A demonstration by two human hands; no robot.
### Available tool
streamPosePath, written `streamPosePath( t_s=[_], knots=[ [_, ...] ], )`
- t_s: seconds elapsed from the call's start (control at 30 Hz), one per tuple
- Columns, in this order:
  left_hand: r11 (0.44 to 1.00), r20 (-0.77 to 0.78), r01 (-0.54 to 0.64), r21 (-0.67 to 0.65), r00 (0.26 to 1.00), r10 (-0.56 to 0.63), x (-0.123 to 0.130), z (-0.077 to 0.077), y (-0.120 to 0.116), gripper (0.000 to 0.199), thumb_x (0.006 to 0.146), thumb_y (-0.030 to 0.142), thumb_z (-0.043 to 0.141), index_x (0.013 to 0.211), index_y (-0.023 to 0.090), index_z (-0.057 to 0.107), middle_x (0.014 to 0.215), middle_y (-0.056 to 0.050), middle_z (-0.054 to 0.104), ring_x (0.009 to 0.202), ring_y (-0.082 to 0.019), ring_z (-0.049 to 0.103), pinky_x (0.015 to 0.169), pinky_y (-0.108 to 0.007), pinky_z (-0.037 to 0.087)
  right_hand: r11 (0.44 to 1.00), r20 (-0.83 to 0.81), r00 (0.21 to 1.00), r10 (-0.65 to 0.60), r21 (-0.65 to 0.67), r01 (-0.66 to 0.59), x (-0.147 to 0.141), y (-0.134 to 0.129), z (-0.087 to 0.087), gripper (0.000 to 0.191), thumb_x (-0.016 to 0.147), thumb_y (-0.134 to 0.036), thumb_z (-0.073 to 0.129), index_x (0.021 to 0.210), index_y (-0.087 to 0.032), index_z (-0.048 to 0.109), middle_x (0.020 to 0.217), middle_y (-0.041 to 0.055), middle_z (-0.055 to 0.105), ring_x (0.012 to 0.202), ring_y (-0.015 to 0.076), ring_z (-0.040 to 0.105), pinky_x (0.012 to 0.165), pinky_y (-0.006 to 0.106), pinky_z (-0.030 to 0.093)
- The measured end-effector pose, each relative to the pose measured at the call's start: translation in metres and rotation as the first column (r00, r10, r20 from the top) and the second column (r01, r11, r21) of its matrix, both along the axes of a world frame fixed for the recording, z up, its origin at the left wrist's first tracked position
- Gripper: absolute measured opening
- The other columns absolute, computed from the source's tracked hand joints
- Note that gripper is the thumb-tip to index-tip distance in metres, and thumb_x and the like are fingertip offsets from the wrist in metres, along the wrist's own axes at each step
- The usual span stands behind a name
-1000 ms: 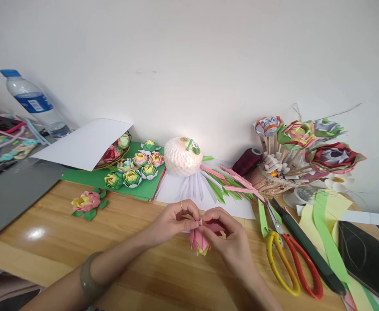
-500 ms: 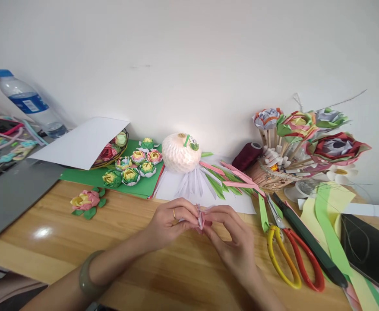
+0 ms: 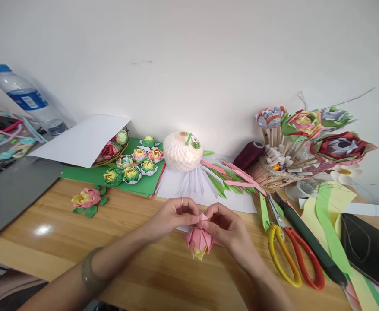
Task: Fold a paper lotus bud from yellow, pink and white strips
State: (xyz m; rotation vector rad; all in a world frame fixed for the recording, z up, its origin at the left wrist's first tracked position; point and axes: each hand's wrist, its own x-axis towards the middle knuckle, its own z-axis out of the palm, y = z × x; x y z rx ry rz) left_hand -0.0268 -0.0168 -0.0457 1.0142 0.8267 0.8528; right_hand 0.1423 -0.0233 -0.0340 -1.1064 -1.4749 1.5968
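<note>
A folded paper flower [image 3: 200,242], pink outside with yellow petals at its lower tip, hangs tilted downward between my hands. My left hand [image 3: 173,218] pinches its upper end with thumb and forefinger. From the other side my right hand [image 3: 230,226] is closed on the same pink upper end, thumb in front. White paper shows partly behind the flower, mostly hidden by my fingers. To the left on the table lies a finished pink and yellow paper flower [image 3: 86,199] with green leaves.
Several small paper flowers [image 3: 132,174] sit on green paper. Folded strips [image 3: 220,183] fan out on white paper beside a foam-netted ball [image 3: 182,151]. Scissors [image 3: 282,255], a dark green cutter [image 3: 309,237] and a black phone [image 3: 366,250] lie right. A bottle [image 3: 30,101] leans at left.
The small folded piece between my fingertips has turned, and the pink and yellow flower now shows below them. Both hands stay close together, with the fingers shifted onto its upper end.
</note>
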Motion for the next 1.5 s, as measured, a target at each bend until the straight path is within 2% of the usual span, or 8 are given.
streamPosePath(
  t_s=[0.17,0.5,0.6,0.8,1.0,1.2,1.4,1.5],
  knots=[
    [0.993,0.016,0.065,-0.094,0.998,-0.064,-0.004,-0.004,0.002,0.022,0.062,0.028,0.072,0.071,0.012,0.061,0.070,0.000,0.062,0.065,-0.009,0.055,0.063,-0.021,0.041,0.998,-0.092,0.995,-0.050,-0.045,0.046,-0.003,-0.001,-0.010,0.027,0.072,-0.037,0.064,0.068,-0.018,0.046,0.061,-0.0038,0.052,0.053,0.0074,0.046,0.047,0.019,0.036],
    [0.998,-0.187,-0.065,0.001,0.980,0.064,-0.002,-0.001,0.003,0.016,0.062,0.023,0.069,0.066,0.011,0.059,0.064,0.000,0.060,0.058,-0.009,0.052,0.057,-0.021,0.040,0.996,0.004,0.998,-0.060,-0.069,0.060,-0.003,0.005,-0.004,0.024,0.069,-0.036,0.066,0.072,-0.015,0.057,0.066,-0.0003,0.058,0.059,0.0103,0.053,0.055,0.022,0.042],
    [0.992,-0.217,-0.091,0.085,0.970,0.107,0.000,-0.001,0.003,0.011,0.064,0.020,0.066,0.067,0.012,0.059,0.063,0.001,0.060,0.058,-0.009,0.052,0.058,-0.021,0.041,0.995,0.075,0.992,-0.103,0.004,0.103,-0.005,0.001,-0.007,0.022,0.072,-0.036,0.064,0.070,-0.015,0.058,0.066,0.0007,0.060,0.058,0.0111,0.053,0.054,0.023,0.043],
    [0.975,-0.234,-0.143,0.170,0.955,0.181,0.001,-0.005,0.003,0.007,0.065,0.016,0.065,0.063,0.013,0.059,0.062,0.001,0.060,0.060,-0.009,0.053,0.059,-0.020,0.041,0.953,0.216,0.955,-0.205,0.268,0.144,-0.008,-0.004,-0.011,0.015,0.077,-0.031,0.059,0.073,-0.017,0.063,0.071,0.0036,0.065,0.066,0.0149,0.057,0.062,0.026,0.045],
    [0.981,-0.214,-0.153,0.122,0.961,0.176,-0.002,-0.002,0.006,0.011,0.062,0.021,0.070,0.066,0.013,0.064,0.067,-0.001,0.065,0.064,-0.011,0.056,0.062,-0.022,0.044,0.996,0.135,0.990,-0.028,-0.075,0.039,-0.004,0.005,-0.007,0.022,0.074,-0.036,0.060,0.076,-0.015,0.065,0.071,0.0033,0.067,0.061,0.0129,0.058,0.056,0.023,0.044],
    [0.997,-0.202,-0.066,-0.043,0.978,0.056,-0.006,0.005,0.008,0.013,0.062,0.020,0.070,0.069,0.012,0.062,0.064,0.000,0.062,0.058,-0.009,0.055,0.056,-0.019,0.043,0.999,0.219,0.974,-0.050,-0.006,0.052,-0.001,0.004,-0.008,0.025,0.075,-0.037,0.059,0.077,-0.014,0.069,0.069,0.0027,0.068,0.060,0.0127,0.057,0.056,0.022,0.043],
    [0.996,-0.289,-0.089,0.004,0.954,0.086,-0.005,0.001,0.006,0.013,0.060,0.021,0.070,0.062,0.012,0.062,0.063,-0.002,0.064,0.059,-0.010,0.057,0.056,-0.021,0.044,0.996,0.227,0.970,0.091,-0.035,-0.085,0.000,0.005,-0.005,0.021,0.075,-0.033,0.058,0.076,-0.016,0.070,0.073,0.0027,0.070,0.065,0.0142,0.060,0.059,0.022,0.045],
    [0.997,-0.298,-0.081,0.010,0.951,0.080,-0.005,0.001,0.006,0.013,0.061,0.022,0.069,0.063,0.011,0.063,0.065,-0.003,0.065,0.060,-0.011,0.057,0.057,-0.021,0.044,1.000,0.314,0.949,0.021,0.010,-0.025,-0.002,0.004,-0.008,0.023,0.076,-0.032,0.055,0.074,-0.014,0.069,0.067,0.0026,0.069,0.060,0.0140,0.059,0.055,0.022,0.044]
  ],
)
